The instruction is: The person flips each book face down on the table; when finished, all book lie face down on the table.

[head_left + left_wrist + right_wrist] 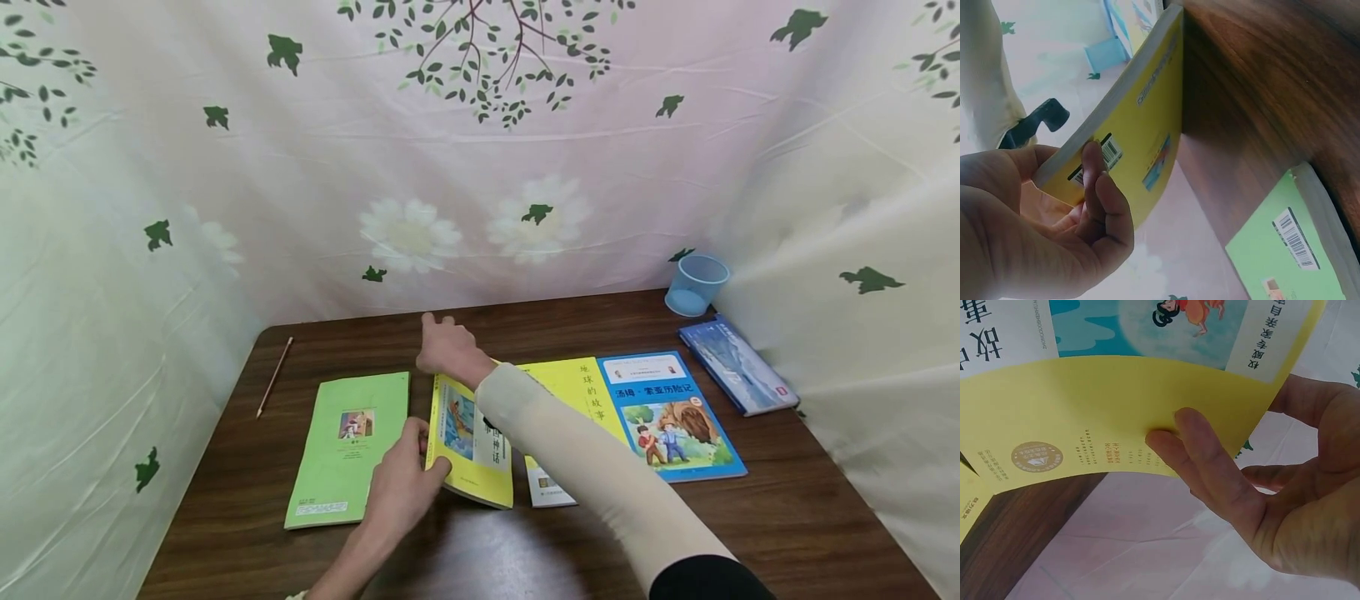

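Observation:
A yellow book point(471, 454) lies near the middle of the brown table point(795, 517), tipped up off the wood. My left hand point(405, 483) grips its near left edge. In the left wrist view, the fingers point(1100, 187) curl over the barcode side of the yellow book point(1150, 119). My right hand point(448, 346) reaches across to the book's far end. In the right wrist view, its fingers point(1204, 456) lie against the bent yellow cover point(1116, 394), with the thumb at the cover's edge.
A green book point(348, 446) lies just left, and a pencil point(274, 377) further left. To the right lie another yellow book point(577, 387), a blue picture book point(667, 412) and a dark blue book point(738, 367). A blue cup point(696, 284) stands at the back right. Flowered cloth walls surround the table.

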The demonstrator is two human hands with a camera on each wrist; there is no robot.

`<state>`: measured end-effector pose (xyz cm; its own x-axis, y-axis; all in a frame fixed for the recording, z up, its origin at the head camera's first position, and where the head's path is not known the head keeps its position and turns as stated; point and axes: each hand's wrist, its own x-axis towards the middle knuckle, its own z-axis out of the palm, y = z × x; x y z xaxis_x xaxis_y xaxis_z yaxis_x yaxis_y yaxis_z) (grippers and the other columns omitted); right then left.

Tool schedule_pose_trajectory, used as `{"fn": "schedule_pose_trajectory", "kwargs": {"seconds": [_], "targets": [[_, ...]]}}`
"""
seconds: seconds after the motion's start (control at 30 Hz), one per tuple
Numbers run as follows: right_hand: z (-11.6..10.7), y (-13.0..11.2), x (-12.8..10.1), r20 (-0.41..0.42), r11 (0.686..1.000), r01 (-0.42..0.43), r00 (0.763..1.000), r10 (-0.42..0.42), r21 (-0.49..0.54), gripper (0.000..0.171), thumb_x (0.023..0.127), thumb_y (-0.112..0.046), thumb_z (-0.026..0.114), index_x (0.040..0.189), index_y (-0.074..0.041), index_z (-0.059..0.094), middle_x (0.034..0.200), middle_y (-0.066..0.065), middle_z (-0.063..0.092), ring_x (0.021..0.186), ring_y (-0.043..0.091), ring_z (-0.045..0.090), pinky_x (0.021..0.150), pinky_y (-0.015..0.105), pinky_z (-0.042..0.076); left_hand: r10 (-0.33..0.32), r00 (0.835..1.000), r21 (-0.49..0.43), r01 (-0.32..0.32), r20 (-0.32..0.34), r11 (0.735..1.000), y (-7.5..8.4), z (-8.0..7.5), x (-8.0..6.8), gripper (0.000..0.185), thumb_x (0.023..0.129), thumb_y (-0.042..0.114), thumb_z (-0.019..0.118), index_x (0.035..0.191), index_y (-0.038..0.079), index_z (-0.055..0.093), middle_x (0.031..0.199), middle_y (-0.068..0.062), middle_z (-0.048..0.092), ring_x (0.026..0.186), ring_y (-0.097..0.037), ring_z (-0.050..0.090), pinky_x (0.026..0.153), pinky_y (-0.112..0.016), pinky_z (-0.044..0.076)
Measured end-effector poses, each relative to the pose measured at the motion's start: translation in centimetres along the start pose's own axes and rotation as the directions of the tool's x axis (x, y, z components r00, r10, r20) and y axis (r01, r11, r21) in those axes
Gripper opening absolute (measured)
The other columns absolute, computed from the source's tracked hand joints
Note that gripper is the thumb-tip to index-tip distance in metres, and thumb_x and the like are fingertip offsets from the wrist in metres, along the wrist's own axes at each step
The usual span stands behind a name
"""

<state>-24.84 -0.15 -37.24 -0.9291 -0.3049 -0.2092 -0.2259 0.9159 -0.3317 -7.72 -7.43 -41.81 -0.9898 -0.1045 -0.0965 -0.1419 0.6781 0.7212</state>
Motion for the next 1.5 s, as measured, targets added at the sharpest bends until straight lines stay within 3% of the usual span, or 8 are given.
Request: {"fn": "schedule_pose_trajectory", "kwargs": {"seconds": [0.33,0.5,0.7,0.93,1.03,1.17,1.27,1.5], "targets": [[-1.1,0.8,-0.6,0.001,0.996,0.005,1.0,-0.005,0.087,0.076,0.096,-0.022,0.06,0.16,-0.019,0.02,0.154,0.025,0.032,0.096,0.031,0.056,0.06,0.033,0.046,0.007,1.0,-0.063,-0.006,0.02,0.998,0.9,0.5,-0.5,0.041,0.089,0.018,0.063,0.127,0.012,0.048,0.104,-0.008,0.067,0.053,-0.013,0.05,0.045,-0.028,0.039],[-1.5,1.3,-0.7,0.03,0.984,-0.013,1.0,0.008,0.178,0.076,0.096,-0.016,0.057,0.161,-0.019,0.017,0.158,0.027,0.023,0.083,0.031,0.058,0.044,0.03,0.051,0.016,0.999,-0.122,-0.01,0.049,0.992,1.4,0.7,-0.9,0.048,0.091,0.022,0.064,0.134,0.01,0.047,0.119,-0.014,0.068,0.067,-0.012,0.062,0.051,-0.03,0.046],[-2.5,2.6,-2.0,0.046,0.967,-0.002,0.999,-0.01,0.254,0.073,0.097,-0.015,0.057,0.16,-0.019,0.02,0.159,0.025,0.022,0.078,0.033,0.061,0.047,0.034,0.058,0.019,0.998,-0.212,-0.005,0.065,0.977,2.3,1.1,-2.1,0.046,0.099,0.04,0.061,0.135,0.014,0.05,0.122,-0.012,0.069,0.088,-0.013,0.068,0.066,-0.031,0.052],[-3.8,4.6,-3.3,0.101,0.959,-0.004,0.995,-0.026,0.284,0.073,0.098,-0.013,0.051,0.161,-0.024,0.017,0.165,0.023,0.011,0.078,0.033,0.062,0.058,0.04,0.062,-0.025,0.992,-0.491,0.083,0.124,0.867,2.0,0.7,-2.5,0.047,0.103,0.046,0.051,0.135,0.011,0.049,0.122,-0.015,0.068,0.099,-0.026,0.071,0.083,-0.04,0.057],[-4.3,5.4,-3.8,0.113,0.961,-0.004,0.993,-0.029,0.275,0.072,0.099,-0.012,0.048,0.162,-0.027,0.016,0.166,0.021,0.009,0.059,0.025,0.055,0.056,0.039,0.061,-0.07,0.979,-0.552,0.167,0.191,0.817,1.3,0.7,-2.6,0.044,0.104,0.038,0.052,0.137,0.01,0.047,0.126,-0.017,0.064,0.106,-0.03,0.069,0.086,-0.044,0.056],[-4.9,6.2,-4.7,0.122,0.961,-0.011,0.992,-0.024,0.276,0.072,0.098,-0.009,0.046,0.161,-0.031,0.018,0.168,0.018,0.006,0.052,0.019,0.043,0.048,0.037,0.056,-0.095,0.953,-0.526,0.239,0.286,0.816,0.1,0.9,-2.9,0.048,0.104,0.035,0.053,0.142,0.008,0.045,0.135,-0.022,0.059,0.115,-0.033,0.065,0.086,-0.044,0.057],[-5.2,6.8,-5.4,0.128,0.95,-0.007,0.991,-0.034,0.311,0.072,0.098,-0.006,0.045,0.161,-0.03,0.02,0.169,0.015,0.006,0.057,0.02,0.052,0.045,0.034,0.053,-0.104,0.926,-0.504,0.289,0.363,0.814,-0.5,1.3,-3.2,0.057,0.103,0.038,0.053,0.147,0.004,0.04,0.142,-0.026,0.051,0.119,-0.036,0.062,0.085,-0.043,0.058],[-6.1,8.0,-7.1,0.177,0.85,-0.022,0.981,-0.084,0.526,0.079,0.091,0.005,0.042,0.16,-0.028,0.022,0.139,0.017,0.05,0.07,0.022,0.062,0.047,0.031,0.048,-0.165,0.875,-0.472,0.394,0.455,0.789,-1.1,2.4,-4.2,0.073,0.102,0.041,0.053,0.155,0.0,0.024,0.146,-0.031,0.046,0.119,-0.039,0.062,0.084,-0.044,0.06]]}}
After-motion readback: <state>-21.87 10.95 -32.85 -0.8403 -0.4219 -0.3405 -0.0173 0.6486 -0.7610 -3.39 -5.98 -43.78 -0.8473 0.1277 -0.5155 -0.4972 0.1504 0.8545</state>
